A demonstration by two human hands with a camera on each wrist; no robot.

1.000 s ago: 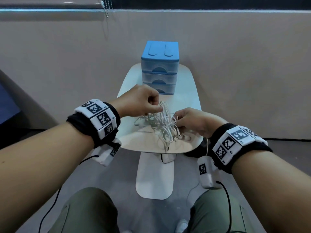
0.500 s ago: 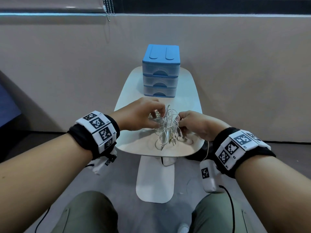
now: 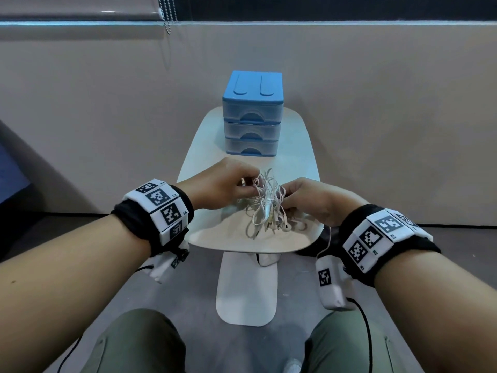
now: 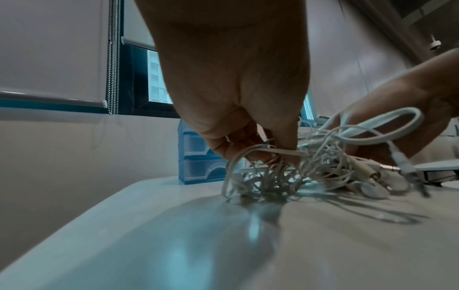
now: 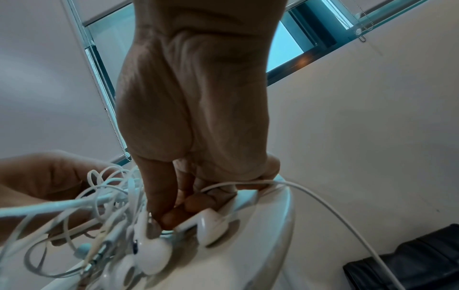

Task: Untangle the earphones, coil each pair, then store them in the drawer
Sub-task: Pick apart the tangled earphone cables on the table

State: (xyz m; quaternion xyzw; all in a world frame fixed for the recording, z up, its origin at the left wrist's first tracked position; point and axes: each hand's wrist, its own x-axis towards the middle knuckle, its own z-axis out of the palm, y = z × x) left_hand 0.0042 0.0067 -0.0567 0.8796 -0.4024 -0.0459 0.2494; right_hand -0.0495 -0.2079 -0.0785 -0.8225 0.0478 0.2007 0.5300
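A knot of white earphones (image 3: pixel 265 204) sits at the near end of the small white worktop (image 3: pixel 236 238), partly lifted, with loops standing up between the two hands and several plugs and earbuds trailing down onto the surface. In the left wrist view the lower strands touch the worktop while a broad flat loop arches up toward the other hand. The left hand (image 3: pixel 220 184) is on the tangle's left side, its fingers (image 4: pixel 250 145) curled and pinching a few thin cords near the top of the bundle. The right hand (image 3: pixel 312 200) is on the right side; in the right wrist view its thumb and fingers (image 5: pixel 174 213) are bent and pinching a cord just above two white earbuds (image 5: pixel 154 255) that rest on the worktop. One cord runs from under that hand, over the worktop's edge and down.

At the far end of the worktop, well apart from the tangle, stands a small blue drawer unit (image 3: pixel 252 114) with three clear drawers, all pushed in. Both wrists wear black bands (image 3: pixel 150 211) carrying white blocks printed with square black markers. Behind the worktop is a plain wall, with a window and blind cord above.
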